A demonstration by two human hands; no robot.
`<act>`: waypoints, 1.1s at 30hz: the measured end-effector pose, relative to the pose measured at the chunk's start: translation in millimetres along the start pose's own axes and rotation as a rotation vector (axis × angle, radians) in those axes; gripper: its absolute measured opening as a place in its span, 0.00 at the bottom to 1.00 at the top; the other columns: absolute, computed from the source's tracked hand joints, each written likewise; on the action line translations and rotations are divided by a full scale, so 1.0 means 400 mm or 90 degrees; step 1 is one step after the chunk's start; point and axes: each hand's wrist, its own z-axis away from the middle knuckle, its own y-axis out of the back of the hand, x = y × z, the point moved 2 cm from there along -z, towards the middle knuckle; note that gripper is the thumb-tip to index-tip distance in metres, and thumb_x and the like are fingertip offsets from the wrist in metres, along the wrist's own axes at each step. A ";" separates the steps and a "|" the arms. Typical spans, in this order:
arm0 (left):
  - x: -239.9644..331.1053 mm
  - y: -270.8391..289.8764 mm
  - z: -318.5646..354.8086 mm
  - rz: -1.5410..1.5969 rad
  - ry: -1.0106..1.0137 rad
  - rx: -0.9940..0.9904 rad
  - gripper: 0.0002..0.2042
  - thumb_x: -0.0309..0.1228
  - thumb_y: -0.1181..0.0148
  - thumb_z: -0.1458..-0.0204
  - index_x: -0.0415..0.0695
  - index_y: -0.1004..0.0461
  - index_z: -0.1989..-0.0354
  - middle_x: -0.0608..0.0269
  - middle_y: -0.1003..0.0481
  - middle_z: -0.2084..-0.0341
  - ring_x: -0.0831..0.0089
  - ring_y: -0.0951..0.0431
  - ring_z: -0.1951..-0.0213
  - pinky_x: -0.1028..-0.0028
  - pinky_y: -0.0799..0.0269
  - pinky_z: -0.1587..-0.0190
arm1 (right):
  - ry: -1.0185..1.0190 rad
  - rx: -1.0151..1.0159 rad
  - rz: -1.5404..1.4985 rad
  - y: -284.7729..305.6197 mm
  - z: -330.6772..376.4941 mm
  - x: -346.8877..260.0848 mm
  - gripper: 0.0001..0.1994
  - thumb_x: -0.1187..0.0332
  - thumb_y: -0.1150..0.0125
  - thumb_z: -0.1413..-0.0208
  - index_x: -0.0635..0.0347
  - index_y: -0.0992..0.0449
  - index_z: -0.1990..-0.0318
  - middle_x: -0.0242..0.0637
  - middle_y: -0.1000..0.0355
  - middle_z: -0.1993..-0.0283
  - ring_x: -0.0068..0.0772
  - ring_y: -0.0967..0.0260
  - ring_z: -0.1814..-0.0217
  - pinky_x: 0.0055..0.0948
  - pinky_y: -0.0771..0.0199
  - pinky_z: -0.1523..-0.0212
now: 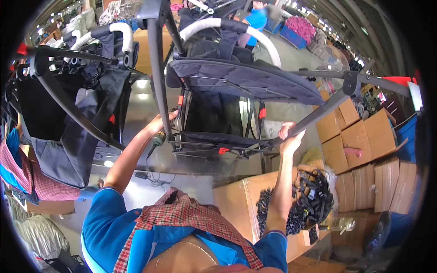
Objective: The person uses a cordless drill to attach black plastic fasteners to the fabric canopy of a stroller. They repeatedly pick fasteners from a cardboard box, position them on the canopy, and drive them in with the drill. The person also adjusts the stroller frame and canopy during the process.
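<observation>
The black stroller frame (pixel 236 86) stands in the middle of the view on a shiny metal worktable (pixel 150 104), with its dark fabric seat panel (pixel 246 79) spread flat on top and a white padded handlebar (pixel 227 25) behind it. The left hand (pixel 163 123) is closed around the left upright tube of this frame, and just below the hand a small tool with a cable (pixel 157 140) is seen; I cannot tell if the hand also holds it. The right hand (pixel 287 135) is closed around the slanted grey tube (pixel 318 113) at the right side of the frame, so the two hands are well apart, one on each side. Small red clips (pixel 223 150) sit on the lower bar between the hands. To the left, a second stroller (pixel 68 104) with black fabric stands on the same table. Below the right forearm there is an open cardboard box (pixel 236 200) with small black parts, and beside it a bundle of black straps (pixel 314 195). More cardboard boxes (pixel 364 145) are stacked at the right. Far behind, a person in a blue shirt (pixel 257 20) is near pink goods (pixel 300 27).
</observation>
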 end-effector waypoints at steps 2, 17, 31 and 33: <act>0.023 -0.052 0.056 -0.014 0.021 -0.010 0.35 0.64 0.44 0.50 0.41 0.25 0.52 0.65 0.26 0.66 0.76 0.30 0.68 0.73 0.32 0.64 | -0.002 -0.074 -0.040 0.035 -0.004 -0.013 0.36 0.39 0.70 0.34 0.68 0.30 0.69 0.29 0.47 0.84 0.23 0.53 0.84 0.24 0.52 0.80; 0.171 -0.078 0.148 -0.011 0.113 0.138 0.30 0.64 0.50 0.46 0.45 0.23 0.59 0.70 0.37 0.83 0.77 0.33 0.81 0.75 0.36 0.79 | -0.510 -0.289 0.132 0.022 -0.182 0.286 0.31 0.49 0.43 0.40 0.71 0.33 0.44 0.49 0.26 0.50 0.45 0.23 0.56 0.39 0.19 0.56; 0.111 0.029 0.108 -0.018 0.166 0.113 0.23 0.51 0.44 0.42 0.40 0.25 0.55 0.64 0.26 0.71 0.73 0.26 0.71 0.71 0.29 0.68 | -0.530 -0.268 0.220 -0.030 -0.216 0.397 0.24 0.52 0.47 0.37 0.67 0.29 0.47 0.44 0.25 0.53 0.36 0.23 0.61 0.34 0.20 0.59; 0.113 -0.001 0.118 -0.032 0.139 0.097 0.24 0.51 0.44 0.42 0.40 0.25 0.53 0.63 0.26 0.70 0.73 0.26 0.69 0.71 0.29 0.66 | -0.523 -0.225 0.211 0.037 -0.214 0.396 0.24 0.52 0.47 0.37 0.66 0.29 0.46 0.44 0.25 0.54 0.35 0.23 0.60 0.33 0.20 0.59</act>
